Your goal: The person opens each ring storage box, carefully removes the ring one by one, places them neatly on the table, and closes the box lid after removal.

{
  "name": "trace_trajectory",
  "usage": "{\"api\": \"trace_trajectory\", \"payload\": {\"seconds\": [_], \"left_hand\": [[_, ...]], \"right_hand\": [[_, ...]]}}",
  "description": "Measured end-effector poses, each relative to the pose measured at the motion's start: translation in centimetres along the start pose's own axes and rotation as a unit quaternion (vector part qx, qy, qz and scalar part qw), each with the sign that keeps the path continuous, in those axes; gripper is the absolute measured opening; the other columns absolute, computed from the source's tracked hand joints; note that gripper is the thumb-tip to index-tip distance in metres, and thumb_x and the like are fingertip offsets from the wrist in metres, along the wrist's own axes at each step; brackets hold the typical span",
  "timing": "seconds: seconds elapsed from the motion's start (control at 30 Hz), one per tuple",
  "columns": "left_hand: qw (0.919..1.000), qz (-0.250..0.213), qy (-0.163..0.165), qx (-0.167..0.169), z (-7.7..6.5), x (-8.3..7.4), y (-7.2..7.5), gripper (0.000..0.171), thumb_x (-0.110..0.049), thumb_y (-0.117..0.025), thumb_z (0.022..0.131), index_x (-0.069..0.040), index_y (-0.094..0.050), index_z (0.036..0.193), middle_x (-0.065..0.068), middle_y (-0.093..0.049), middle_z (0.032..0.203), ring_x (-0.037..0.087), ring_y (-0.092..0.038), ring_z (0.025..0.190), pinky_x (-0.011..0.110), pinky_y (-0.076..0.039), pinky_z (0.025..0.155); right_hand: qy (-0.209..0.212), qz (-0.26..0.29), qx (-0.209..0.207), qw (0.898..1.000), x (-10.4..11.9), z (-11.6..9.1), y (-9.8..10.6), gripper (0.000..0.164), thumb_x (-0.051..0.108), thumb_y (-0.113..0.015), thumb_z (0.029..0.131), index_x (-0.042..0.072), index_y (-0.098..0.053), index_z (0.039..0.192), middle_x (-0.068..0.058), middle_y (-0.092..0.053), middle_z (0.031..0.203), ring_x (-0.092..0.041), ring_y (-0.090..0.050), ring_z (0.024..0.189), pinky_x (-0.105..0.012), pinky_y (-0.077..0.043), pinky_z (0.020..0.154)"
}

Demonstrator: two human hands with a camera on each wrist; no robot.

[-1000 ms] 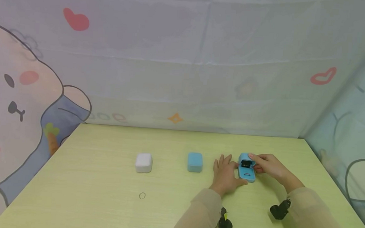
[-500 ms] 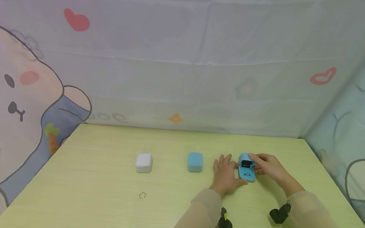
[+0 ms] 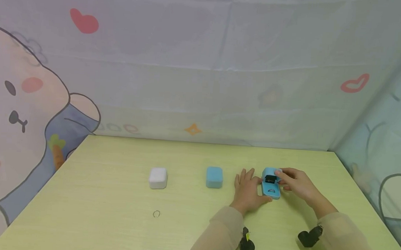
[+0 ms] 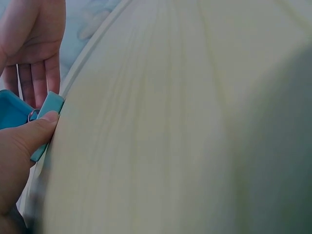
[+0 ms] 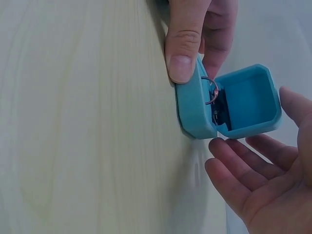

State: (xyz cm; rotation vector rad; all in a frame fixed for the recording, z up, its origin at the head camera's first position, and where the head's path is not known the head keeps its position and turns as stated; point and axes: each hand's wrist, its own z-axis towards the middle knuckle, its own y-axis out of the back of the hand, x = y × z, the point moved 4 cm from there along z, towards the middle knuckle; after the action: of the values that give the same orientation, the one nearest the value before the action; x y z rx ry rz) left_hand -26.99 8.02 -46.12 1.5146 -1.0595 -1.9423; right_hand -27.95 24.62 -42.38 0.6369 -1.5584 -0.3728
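Note:
A blue ring box (image 3: 270, 193) stands on the table with its lid raised, and a ring (image 5: 210, 91) sits upright in its insert. My left hand (image 3: 248, 191) grips the lower part, thumb (image 5: 180, 68) on the front face and forefinger at the left side. At the raised lid (image 5: 251, 100), my right hand (image 3: 297, 184) has its thumb on the rim and its fingers by the side, pinching it. The lid's dark hinge piece (image 3: 270, 179) shows inside. In the left wrist view, the left thumb hides part of the box.
Left of the hands stands a second blue box (image 3: 214, 177), closed. Farther left is a white box (image 3: 158, 178), also closed. A loose ring (image 3: 156, 213) lies nearer the front of the table (image 3: 92, 209). A printed cloth (image 3: 176, 64) hangs behind.
The right thumb has shifted slightly to the right along the lid, and the right wrist has edged right. The left hand and the ring box's lower part stay in place.

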Motion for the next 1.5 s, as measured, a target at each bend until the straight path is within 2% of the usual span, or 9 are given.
{"api": "trace_trajectory", "payload": {"seconds": [0.37, 0.7, 1.2, 1.37, 1.5], "left_hand": [[1.0000, -0.005, -0.003, 0.000, -0.1, -0.1, 0.2, 0.054, -0.048, -0.072, 0.078, -0.018, -0.060, 0.122, 0.001, -0.031, 0.153, 0.029, -0.017, 0.146, 0.050, -0.013, 0.117], [1.0000, 0.000, 0.000, 0.002, -0.2, -0.2, 0.2, 0.054, -0.048, -0.072, 0.078, -0.018, -0.060, 0.122, 0.002, -0.032, 0.153, 0.029, -0.017, 0.146, 0.050, -0.014, 0.117], [1.0000, 0.002, 0.005, -0.001, -0.2, -0.2, 0.2, 0.054, -0.048, -0.073, 0.077, -0.019, -0.060, 0.121, 0.001, -0.033, 0.153, 0.028, -0.018, 0.146, 0.049, -0.014, 0.117], [0.9999, 0.009, 0.000, -0.004, -0.2, -0.1, 0.0, 0.054, -0.050, -0.072, 0.078, -0.020, -0.060, 0.121, 0.001, -0.032, 0.153, 0.029, -0.019, 0.145, 0.049, -0.015, 0.117], [1.0000, 0.009, -0.001, -0.003, -0.2, -0.1, 0.0, 0.054, -0.050, -0.071, 0.078, -0.020, -0.060, 0.121, 0.001, -0.032, 0.153, 0.028, -0.019, 0.145, 0.050, -0.014, 0.117]], "right_hand": [[0.037, -0.011, -0.011, 0.999, 0.1, -1.0, 0.4, 0.066, 0.040, -0.049, 0.097, -0.009, -0.037, 0.138, -0.031, -0.051, 0.129, -0.039, -0.060, 0.110, -0.040, -0.055, 0.083], [0.042, -0.012, -0.026, 0.999, 0.2, -1.9, 0.6, 0.057, 0.036, -0.052, 0.097, -0.010, -0.046, 0.129, -0.028, -0.057, 0.122, -0.036, -0.061, 0.107, -0.038, -0.056, 0.081], [0.044, -0.038, -0.037, 0.998, -0.1, -2.6, 0.5, 0.043, 0.033, -0.061, 0.092, -0.004, -0.059, 0.115, -0.014, -0.066, 0.106, -0.017, -0.063, 0.089, -0.027, -0.054, 0.071], [0.063, -0.042, -0.030, 0.997, 0.2, -2.9, 0.3, 0.039, 0.028, -0.064, 0.091, -0.004, -0.062, 0.113, -0.016, -0.067, 0.106, -0.006, -0.062, 0.086, -0.021, -0.052, 0.072], [0.075, -0.043, -0.022, 0.996, 0.4, -3.1, 0.1, 0.037, 0.024, -0.064, 0.090, -0.005, -0.062, 0.113, -0.018, -0.067, 0.107, -0.004, -0.062, 0.087, -0.020, -0.052, 0.072]]}}
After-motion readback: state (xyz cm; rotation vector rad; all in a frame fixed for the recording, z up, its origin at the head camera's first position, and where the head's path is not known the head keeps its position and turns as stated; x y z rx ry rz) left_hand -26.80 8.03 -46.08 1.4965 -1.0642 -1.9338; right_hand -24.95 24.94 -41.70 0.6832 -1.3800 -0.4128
